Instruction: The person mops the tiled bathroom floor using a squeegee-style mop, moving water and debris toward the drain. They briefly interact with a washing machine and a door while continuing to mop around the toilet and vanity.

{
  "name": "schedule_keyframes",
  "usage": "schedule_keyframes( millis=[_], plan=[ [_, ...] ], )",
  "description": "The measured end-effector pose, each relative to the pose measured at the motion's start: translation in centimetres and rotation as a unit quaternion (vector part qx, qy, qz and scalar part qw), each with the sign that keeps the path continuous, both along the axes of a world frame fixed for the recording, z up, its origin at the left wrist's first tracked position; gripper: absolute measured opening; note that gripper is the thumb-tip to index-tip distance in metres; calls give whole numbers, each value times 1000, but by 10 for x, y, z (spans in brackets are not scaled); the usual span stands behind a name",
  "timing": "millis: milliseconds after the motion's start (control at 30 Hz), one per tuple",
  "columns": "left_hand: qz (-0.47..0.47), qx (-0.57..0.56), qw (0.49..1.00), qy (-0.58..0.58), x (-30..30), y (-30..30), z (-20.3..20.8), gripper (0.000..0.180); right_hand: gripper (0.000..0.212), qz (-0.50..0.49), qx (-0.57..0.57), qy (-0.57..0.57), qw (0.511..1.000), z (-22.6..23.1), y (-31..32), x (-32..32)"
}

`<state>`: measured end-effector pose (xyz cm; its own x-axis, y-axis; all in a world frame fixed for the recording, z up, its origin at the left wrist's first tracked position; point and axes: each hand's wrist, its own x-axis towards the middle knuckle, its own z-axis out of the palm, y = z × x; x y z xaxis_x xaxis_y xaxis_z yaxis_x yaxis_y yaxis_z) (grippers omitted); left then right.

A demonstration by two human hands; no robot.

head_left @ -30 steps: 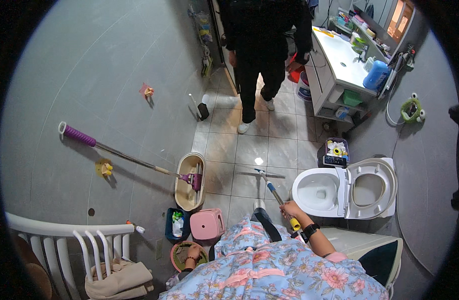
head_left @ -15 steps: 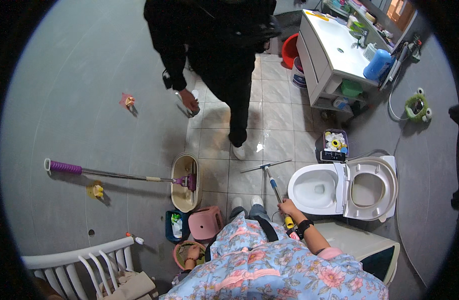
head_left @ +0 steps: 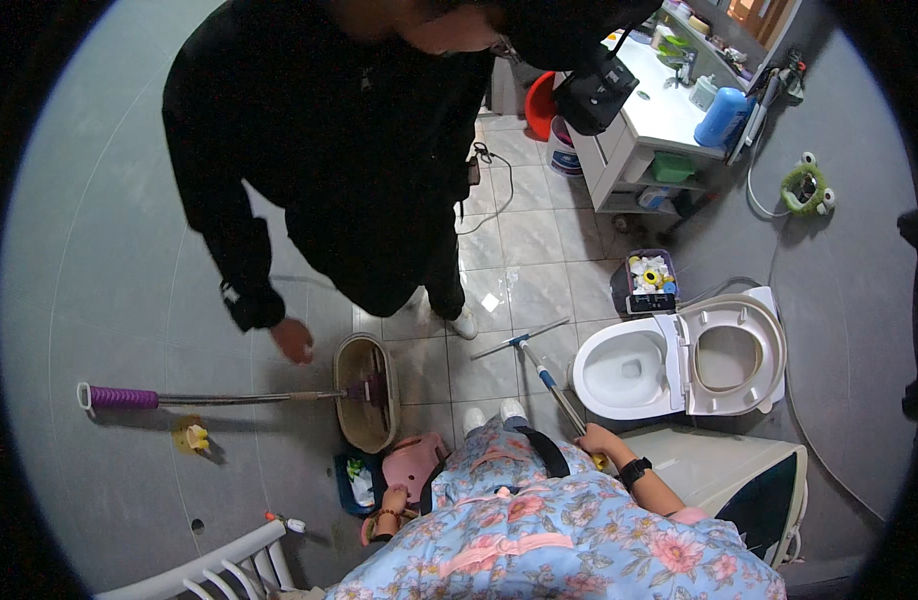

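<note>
My right hand, with a black watch on the wrist, grips the yellow end of a floor squeegee. Its blue-and-white shaft slants down to the tiles beside the white toilet, whose seat and lid stand up. My left hand is low beside a pink plastic container and a small brown pail. My floral clothing partly hides it, so its grip is unclear.
A person in black stands close in front, one hand near the purple-handled mop resting in a beige oval bucket. A basket of bottles sits by the toilet. Behind are a sink counter and a red bucket.
The person in black has walked from the far doorway to right in front of me and now fills the upper view. My right hand keeps hold of the squeegee.
</note>
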<state>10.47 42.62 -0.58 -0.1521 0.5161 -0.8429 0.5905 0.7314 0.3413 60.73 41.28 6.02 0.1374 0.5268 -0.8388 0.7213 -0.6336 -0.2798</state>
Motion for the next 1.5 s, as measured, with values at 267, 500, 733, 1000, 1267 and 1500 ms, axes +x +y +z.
schedule_keyframes(
  millis=[267, 500, 733, 1000, 1267, 1500],
  plan=[
    [-13, -24, 998, -48, -25, 22, -18, 26, 40, -83, 84, -11, 993, 7, 9, -20],
    [27, -19, 998, -55, -46, 34, -39, 24, 39, -119, 121, -24, 985, -23, 31, -30],
    [63, -17, 996, -56, -45, 47, -44, 23, 36, -136, 111, -64, 982, -49, 70, -18],
    [83, -6, 995, -49, -9, 75, -42, 22, 35, -218, 112, -12, 970, -79, 131, 18],
    [102, -49, 993, -44, 59, 116, -7, 24, 17, -369, 117, 35, 921, -130, 210, 91],
    [154, -63, 986, 9, 112, 123, 14, 27, 23, -473, 109, 132, 864, -101, 289, 152]
  ],
)
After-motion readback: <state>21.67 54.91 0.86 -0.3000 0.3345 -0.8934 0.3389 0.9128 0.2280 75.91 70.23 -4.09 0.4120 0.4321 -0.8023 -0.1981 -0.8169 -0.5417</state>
